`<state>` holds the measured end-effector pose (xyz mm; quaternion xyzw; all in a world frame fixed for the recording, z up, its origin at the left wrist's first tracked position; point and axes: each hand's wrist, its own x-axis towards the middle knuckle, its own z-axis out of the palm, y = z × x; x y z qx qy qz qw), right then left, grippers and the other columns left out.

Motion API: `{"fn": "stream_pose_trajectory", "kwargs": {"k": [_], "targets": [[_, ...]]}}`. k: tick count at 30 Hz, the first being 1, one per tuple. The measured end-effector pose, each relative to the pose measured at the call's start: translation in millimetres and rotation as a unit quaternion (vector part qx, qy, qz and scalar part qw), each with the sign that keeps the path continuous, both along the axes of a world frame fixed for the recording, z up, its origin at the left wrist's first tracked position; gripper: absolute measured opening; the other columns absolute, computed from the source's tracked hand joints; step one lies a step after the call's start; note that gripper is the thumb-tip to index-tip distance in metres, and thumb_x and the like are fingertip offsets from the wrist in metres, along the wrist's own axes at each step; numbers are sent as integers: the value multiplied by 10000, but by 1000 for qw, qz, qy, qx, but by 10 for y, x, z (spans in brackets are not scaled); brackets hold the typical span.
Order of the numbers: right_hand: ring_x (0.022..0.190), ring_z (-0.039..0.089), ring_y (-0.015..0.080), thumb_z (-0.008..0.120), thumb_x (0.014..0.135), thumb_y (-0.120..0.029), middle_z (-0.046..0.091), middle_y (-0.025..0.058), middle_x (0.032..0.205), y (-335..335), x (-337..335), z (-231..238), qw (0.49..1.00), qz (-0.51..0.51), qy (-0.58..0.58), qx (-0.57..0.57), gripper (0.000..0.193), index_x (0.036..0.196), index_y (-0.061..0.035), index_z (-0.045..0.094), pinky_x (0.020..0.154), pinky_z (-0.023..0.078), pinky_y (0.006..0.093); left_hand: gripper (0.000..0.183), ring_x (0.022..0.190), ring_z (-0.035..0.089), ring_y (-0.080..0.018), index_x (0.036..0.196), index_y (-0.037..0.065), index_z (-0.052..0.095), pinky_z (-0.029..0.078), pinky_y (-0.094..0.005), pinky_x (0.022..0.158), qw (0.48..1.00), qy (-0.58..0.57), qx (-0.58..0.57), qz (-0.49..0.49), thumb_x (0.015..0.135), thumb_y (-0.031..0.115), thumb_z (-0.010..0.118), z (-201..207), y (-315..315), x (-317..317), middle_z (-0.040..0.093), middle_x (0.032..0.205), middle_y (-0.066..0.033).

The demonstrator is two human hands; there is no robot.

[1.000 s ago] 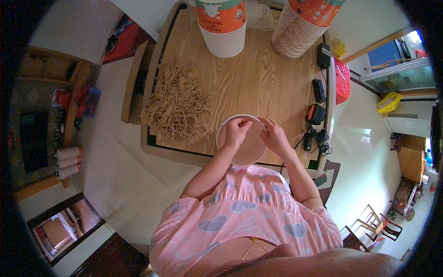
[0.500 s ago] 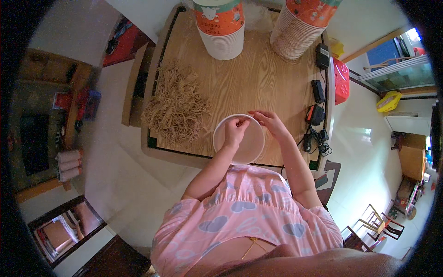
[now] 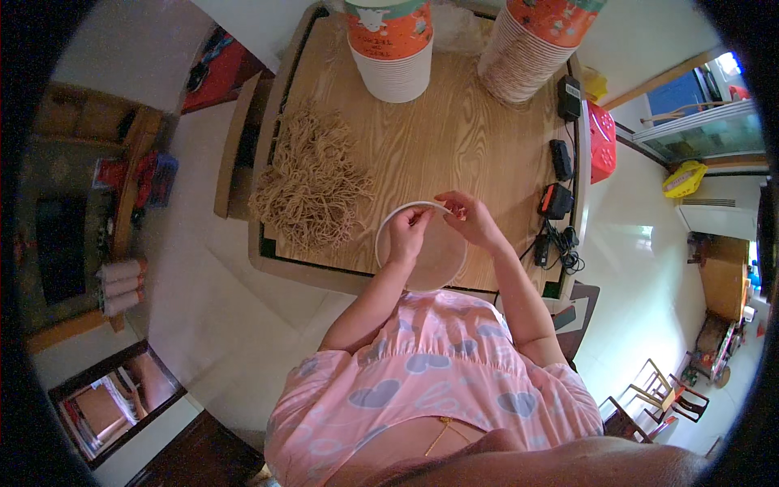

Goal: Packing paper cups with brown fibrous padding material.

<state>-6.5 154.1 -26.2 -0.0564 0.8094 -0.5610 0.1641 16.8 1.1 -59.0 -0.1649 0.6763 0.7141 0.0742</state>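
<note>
A white round paper bucket [image 3: 442, 258] with its open top toward me stands at the table's near edge, against my body. My left hand [image 3: 408, 233] reaches inside it, thumb and fingers pinched together near the far rim. What that pinch holds is too small to make out. Over the right part of the far rim is my right hand [image 3: 473, 221], its fingers bent round the edge close to the left fingertips. Left of the bucket lies a loose heap of tan twisted cords [image 3: 312, 183].
Toward the far edge stand two tall stacks of orange-and-white paper buckets, a middle stack [image 3: 395, 69] and a right stack [image 3: 527, 61]. Black power adapters [image 3: 557, 200] and tangled cable [image 3: 564, 247] lie along the right edge. Beyond that edge is a red plastic thing [image 3: 600, 142].
My right hand has shifted slightly at the rim, its fingers lifting and bending more. My left hand keeps its pinch inside the bucket. The cords and stacks stay put.
</note>
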Motion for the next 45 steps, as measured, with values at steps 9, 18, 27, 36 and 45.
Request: {"fn": "stream_pose_trajectory", "kwargs": {"k": [9, 18, 27, 36, 45], "targets": [[677, 473, 96, 569, 722, 22, 514, 4, 745, 11, 13, 36, 1000, -5, -11, 4, 348, 1055, -76, 588, 621, 425, 237, 141, 606, 501, -58, 785, -24, 653, 401, -229, 556, 999, 20, -47, -14, 780, 117, 643, -112, 3, 19, 605, 652, -4], [704, 498, 97, 557, 720, 39, 534, 16, 794, 21, 9, -26, 1000, -5, -12, 0, 341, 1042, -67, 591, 640, 441, 236, 137, 661, 550, -72, 824, -17, 662, 436, -231, 607, 997, 13, -61, -43, 776, 110, 643, -8, 0, 8, 647, 725, -33], [697, 487, 82, 564, 730, 34, 532, 9, 798, 29, 6, -68, 1000, 4, 8, 7, 339, 1054, -63, 589, 628, 435, 221, 134, 646, 544, -74, 819, -20, 660, 431, -234, 595, 991, -30, -125, -47, 786, 107, 632, 212, -6, -30, 641, 713, -34], [699, 478, 68, 576, 801, -50, 560, -8, 853, 46, -25, -26, 998, 22, -58, -32, 279, 1080, -57, 583, 646, 422, 212, 151, 642, 543, -74, 810, -14, 666, 433, -239, 593, 996, -28, -73, -30, 788, 133, 645, -71, -11, -41, 636, 693, -33], [727, 481, 60, 522, 893, -185, 583, -28, 822, 63, -131, -271, 975, 42, -150, -160, 211, 995, -21, 609, 663, 401, 207, 172, 657, 560, -87, 828, -8, 671, 439, -247, 612, 998, -53, -37, -13, 786, 154, 633, -185, -9, -26, 656, 731, -53]]}}
